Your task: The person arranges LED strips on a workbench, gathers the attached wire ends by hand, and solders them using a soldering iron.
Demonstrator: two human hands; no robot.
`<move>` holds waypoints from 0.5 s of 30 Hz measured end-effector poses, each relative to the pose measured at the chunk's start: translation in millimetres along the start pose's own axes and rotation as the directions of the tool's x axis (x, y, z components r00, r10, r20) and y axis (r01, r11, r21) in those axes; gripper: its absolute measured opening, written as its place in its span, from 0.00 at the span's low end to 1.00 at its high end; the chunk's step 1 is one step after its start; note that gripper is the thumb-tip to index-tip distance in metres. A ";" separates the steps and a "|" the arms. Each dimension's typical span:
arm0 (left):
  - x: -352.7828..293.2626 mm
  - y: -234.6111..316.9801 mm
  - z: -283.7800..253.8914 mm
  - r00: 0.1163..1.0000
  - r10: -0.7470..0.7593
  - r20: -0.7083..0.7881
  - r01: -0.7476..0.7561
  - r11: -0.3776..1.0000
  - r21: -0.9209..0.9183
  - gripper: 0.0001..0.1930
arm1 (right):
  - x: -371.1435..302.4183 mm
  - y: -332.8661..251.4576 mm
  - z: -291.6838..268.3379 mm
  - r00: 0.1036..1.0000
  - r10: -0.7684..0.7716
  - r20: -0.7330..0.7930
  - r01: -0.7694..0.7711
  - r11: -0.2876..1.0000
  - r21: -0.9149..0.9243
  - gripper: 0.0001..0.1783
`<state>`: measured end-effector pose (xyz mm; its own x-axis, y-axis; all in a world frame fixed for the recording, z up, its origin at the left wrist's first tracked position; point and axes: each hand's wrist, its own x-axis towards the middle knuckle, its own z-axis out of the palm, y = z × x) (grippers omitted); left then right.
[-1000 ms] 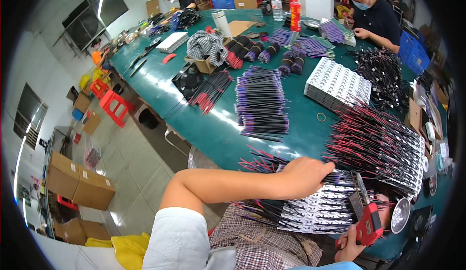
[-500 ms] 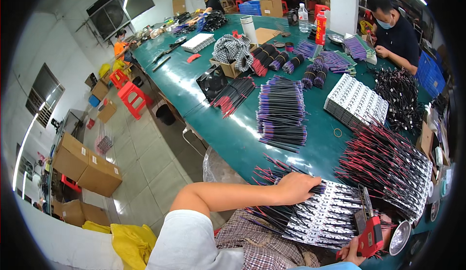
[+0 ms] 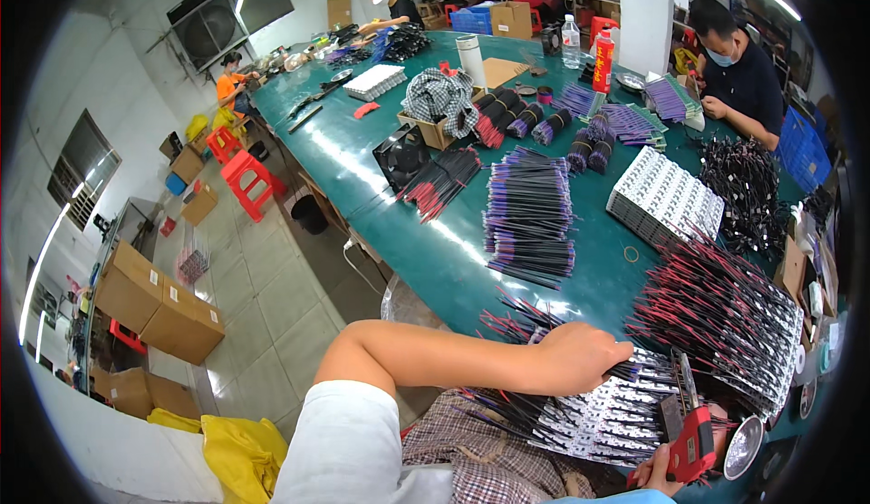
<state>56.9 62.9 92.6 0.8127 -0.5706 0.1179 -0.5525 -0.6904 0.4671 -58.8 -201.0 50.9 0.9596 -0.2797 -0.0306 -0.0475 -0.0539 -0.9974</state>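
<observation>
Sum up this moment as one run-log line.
left fingers: holding dark wires; right fingers: holding red tool; white panel: wires across it

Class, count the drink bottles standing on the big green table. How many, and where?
2: a clear bottle near the far side of the green table, and a red bottle just right of it. Others may be hidden.

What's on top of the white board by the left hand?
Black wires lie across the white board, and the left hand hides part of it from view. What is directly beneath the hand and wires is covered.
</observation>
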 end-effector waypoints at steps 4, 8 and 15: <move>17.3 -6.1 11.4 0.997 0.036 -0.073 -0.035 0.999 0.005 0.11 | 1.6 25.7 -14.6 0.997 0.046 -0.067 -0.040 0.995 0.089 0.06; 23.3 -22.1 20.3 0.991 -0.130 -0.028 0.131 0.991 0.028 0.07 | -11.1 10.1 -1.3 0.983 0.129 -0.130 -0.102 0.975 0.198 0.10; 21.0 -57.7 41.4 0.973 -0.228 -0.023 0.227 0.974 -0.019 0.12 | -13.7 13.9 -3.5 0.983 0.178 -0.035 -0.176 0.983 0.045 0.14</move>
<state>98.2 72.3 31.9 0.9212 -0.3880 0.0285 -0.3496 -0.7934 0.4983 -73.5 -201.2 37.7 0.9253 -0.3187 -0.2054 -0.2034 0.0397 -0.9783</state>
